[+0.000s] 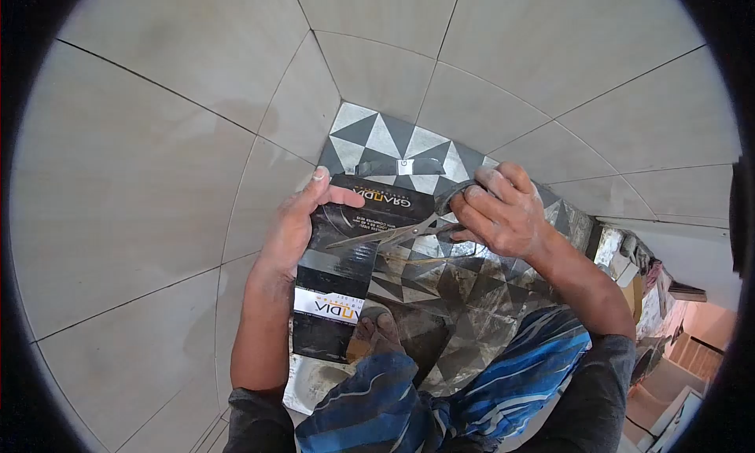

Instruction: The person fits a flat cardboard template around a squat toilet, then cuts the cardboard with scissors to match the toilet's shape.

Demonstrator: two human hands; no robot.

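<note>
A long black cardboard box (334, 268) with GRANDIA lettering stands in front of me, its print upside down from here. My left hand (295, 221) grips its left edge near the top, with a finger laid over the printed face and the thumb raised. In my right hand (499, 213) is a pair of scissors (403, 233), fingers wrapped round the dark handles. The blades are slightly apart and point left across the box's face. Beyond the box's top end lies a dark strip (377, 167) with a small white label.
Pale tiled walls (181, 185) meet in a corner ahead. Grey-and-white triangle-patterned tiles (425, 146) cover the floor, dusty nearer my bare foot (385, 327). At the right, behind my forearm, is a pile of assorted items (649, 276). A white dirty surface (314, 382) lies below the box.
</note>
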